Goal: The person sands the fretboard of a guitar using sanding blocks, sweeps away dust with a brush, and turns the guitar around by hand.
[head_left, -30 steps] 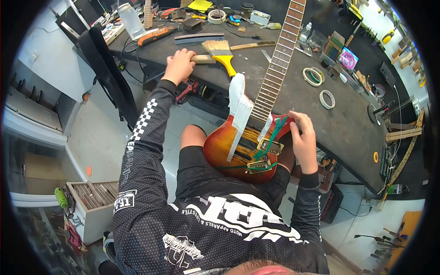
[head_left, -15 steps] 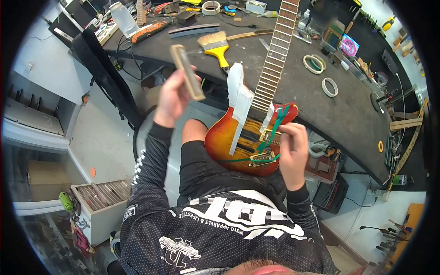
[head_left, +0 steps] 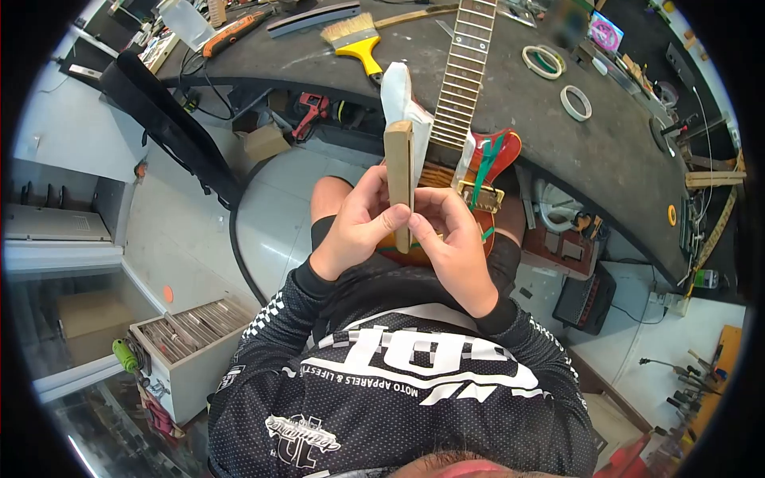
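A long wooden sanding block [head_left: 400, 163] stands nearly upright in front of my chest. My left hand [head_left: 360, 219] grips its lower part from the left, thumb across the near face. From the other side my right hand [head_left: 453, 239] closes on the same block, its thumb near the left one. Behind it an electric guitar [head_left: 500, 150] with a sunburst-red body rests on my lap, partly hidden by the hands. White masking tape [head_left: 396, 92] covers its upper horn, and green tape [head_left: 486, 163] runs by the gold pickup [head_left: 483, 197]. Its fretted neck [head_left: 462, 88] leans over the bench.
On the dark workbench [head_left: 518, 95] lie a yellow-handled brush [head_left: 358, 46], a grey bar [head_left: 315, 17], an orange rotary tool [head_left: 235, 33] and tape rolls [head_left: 575, 103]. A black case [head_left: 163, 119] leans at the left. A drawer unit [head_left: 187, 350] stands lower left.
My left hand has brought the sanding block rightward in front of the guitar. My right hand has left the pickup area and taken hold of the block too. The view has shifted slightly.
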A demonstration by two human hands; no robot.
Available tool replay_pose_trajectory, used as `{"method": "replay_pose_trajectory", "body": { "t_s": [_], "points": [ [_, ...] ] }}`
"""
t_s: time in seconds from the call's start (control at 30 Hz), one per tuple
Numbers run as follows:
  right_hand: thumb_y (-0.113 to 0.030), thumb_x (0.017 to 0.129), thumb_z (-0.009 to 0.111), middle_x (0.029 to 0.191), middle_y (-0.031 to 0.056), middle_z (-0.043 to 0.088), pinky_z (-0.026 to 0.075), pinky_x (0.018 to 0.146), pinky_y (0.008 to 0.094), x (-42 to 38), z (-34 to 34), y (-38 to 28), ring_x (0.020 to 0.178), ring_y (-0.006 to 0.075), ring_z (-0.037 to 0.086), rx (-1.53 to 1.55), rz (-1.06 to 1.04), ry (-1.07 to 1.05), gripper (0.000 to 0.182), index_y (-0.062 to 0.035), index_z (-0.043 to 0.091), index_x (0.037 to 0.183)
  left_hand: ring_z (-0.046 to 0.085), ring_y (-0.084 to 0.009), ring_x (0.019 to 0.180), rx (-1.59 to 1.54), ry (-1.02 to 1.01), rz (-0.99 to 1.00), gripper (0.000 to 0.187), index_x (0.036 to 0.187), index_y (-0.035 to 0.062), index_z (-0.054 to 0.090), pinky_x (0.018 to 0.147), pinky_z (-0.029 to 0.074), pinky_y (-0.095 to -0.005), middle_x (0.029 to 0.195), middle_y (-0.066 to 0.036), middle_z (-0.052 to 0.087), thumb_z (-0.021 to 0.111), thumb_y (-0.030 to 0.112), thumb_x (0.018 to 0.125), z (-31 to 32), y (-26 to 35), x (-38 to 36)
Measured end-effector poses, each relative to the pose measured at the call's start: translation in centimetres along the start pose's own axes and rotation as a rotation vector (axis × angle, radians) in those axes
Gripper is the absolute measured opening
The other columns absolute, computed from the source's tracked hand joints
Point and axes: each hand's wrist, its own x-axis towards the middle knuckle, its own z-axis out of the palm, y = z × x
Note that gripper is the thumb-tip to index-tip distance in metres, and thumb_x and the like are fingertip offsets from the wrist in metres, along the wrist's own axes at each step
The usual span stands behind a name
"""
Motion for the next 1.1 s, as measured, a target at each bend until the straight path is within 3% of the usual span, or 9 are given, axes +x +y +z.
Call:
{"method": "replay_pose_trajectory", "body": {
  "t_s": [0.17, 0.43, 0.63, 0.77, 0.93, 1.1],
  "points": [
    [-0.010, 0.110, 0.075, 0.125, 0.0094, 0.072, 0.061, 0.100, 0.0335, -1.6, -0.6, 1.8, 0.112, 0.0178, 0.075, 0.046, 0.098, -0.011, 0.028, 0.0033, 0.067, 0.134, 0.065, -0.0193, 0.131, 0.029, 0.037, -0.108, 0.064, 0.158, -0.0026, 0.043, 0.115, 0.051, -0.0378, 0.140, -0.012, 0.066, 0.077, 0.026, 0.112, 0.9, -1.1, -2.0],
    [-0.013, 0.110, 0.077, 0.121, 0.0068, 0.075, 0.061, 0.095, 0.0284, -3.0, -1.1, 2.7, 0.108, 0.0122, 0.074, 0.190, 0.289, -0.074, 0.027, 0.0033, 0.069, 0.131, 0.069, -0.0157, 0.121, 0.055, 0.132, -0.139, 0.053, 0.145, -0.0039, 0.052, 0.106, 0.056, -0.0328, 0.130, -0.011, 0.070, 0.076, 0.029, 0.112, 2.0, -2.7, -4.3],
    [-0.014, 0.111, 0.077, 0.118, 0.0055, 0.076, 0.061, 0.094, 0.0276, -3.6, -1.6, 3.5, 0.107, 0.0110, 0.073, 0.044, 0.335, -0.127, 0.027, 0.0018, 0.069, 0.130, 0.069, -0.0148, 0.118, 0.059, 0.172, -0.167, 0.050, 0.143, -0.0036, 0.053, 0.104, 0.056, -0.0319, 0.129, -0.011, 0.069, 0.075, 0.030, 0.113, 2.4, -3.3, -5.0],
    [-0.015, 0.111, 0.076, 0.125, 0.0083, 0.075, 0.060, 0.102, 0.0312, -3.9, -1.2, 4.0, 0.114, 0.0142, 0.073, 0.171, 0.317, -0.092, 0.032, 0.0034, 0.066, 0.135, 0.065, -0.0160, 0.123, -0.034, 0.150, -0.236, 0.047, 0.144, -0.0014, 0.050, 0.110, 0.052, -0.0331, 0.133, -0.010, 0.066, 0.074, 0.026, 0.114, 2.3, -3.6, -5.2],
    [-0.015, 0.112, 0.074, 0.137, 0.0132, 0.072, 0.059, 0.112, 0.0361, -4.4, -1.3, 3.8, 0.128, 0.0199, 0.071, 0.111, 0.244, -0.074, 0.042, 0.0054, 0.060, 0.147, 0.068, -0.0152, 0.120, 0.089, 0.193, -0.162, 0.053, 0.144, -0.0034, 0.052, 0.104, 0.056, -0.0332, 0.130, -0.011, 0.069, 0.078, 0.030, 0.111, 3.0, -4.4, -5.3],
    [-0.012, 0.110, 0.076, 0.138, 0.0152, 0.072, 0.059, 0.112, 0.0368, -4.8, -1.9, 3.0, 0.130, 0.0218, 0.072, 0.129, 0.283, -0.098, 0.044, 0.0059, 0.060, 0.148, 0.067, -0.0167, 0.124, 0.111, 0.168, -0.170, 0.053, 0.147, -0.0013, 0.051, 0.108, 0.055, -0.0354, 0.133, -0.010, 0.068, 0.079, 0.025, 0.110, 3.4, -4.6, -5.5]
  ]
}}
